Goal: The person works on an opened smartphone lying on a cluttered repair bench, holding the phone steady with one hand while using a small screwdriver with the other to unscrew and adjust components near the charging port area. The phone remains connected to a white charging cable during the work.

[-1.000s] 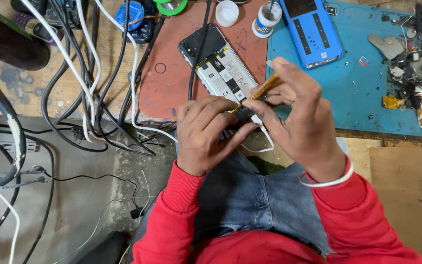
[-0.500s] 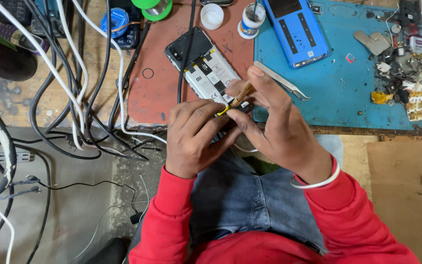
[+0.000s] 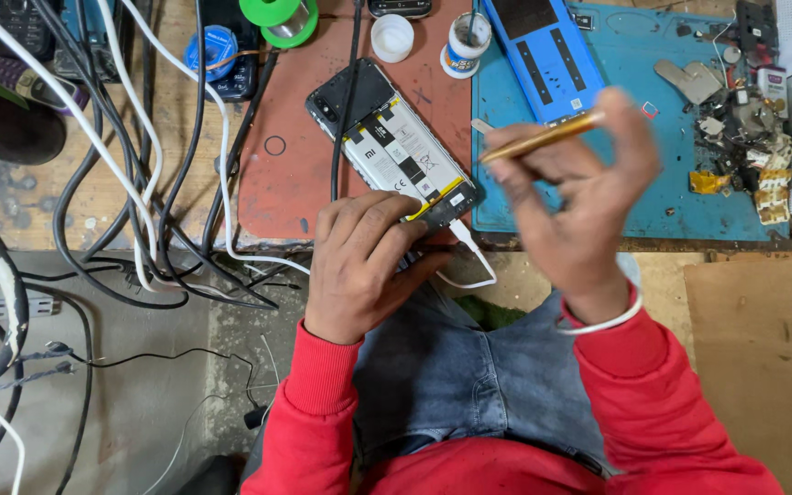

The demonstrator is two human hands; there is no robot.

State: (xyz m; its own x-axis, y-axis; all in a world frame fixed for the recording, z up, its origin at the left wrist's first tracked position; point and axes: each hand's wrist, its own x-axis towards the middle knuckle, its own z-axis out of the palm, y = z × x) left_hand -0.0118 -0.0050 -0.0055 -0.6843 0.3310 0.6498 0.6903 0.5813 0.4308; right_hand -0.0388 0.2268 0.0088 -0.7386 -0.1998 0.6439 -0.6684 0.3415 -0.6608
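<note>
1. At the bench's near edge, the left hand (image 3: pixel 364 261) presses curled fingers on the lower end of an opened phone (image 3: pixel 396 147), which lies diagonally on a red mat (image 3: pixel 277 183).
2. Raised beside it, the right hand (image 3: pixel 579 197) pinches a brass-coloured tool (image 3: pixel 543 137) over a blue mat (image 3: pixel 598 192).
3. A white cable (image 3: pixel 474 257) plugs into the phone's bottom.
4. Farther back stand a green tape roll (image 3: pixel 279 20) and a small white jar (image 3: pixel 466 41).
</note>
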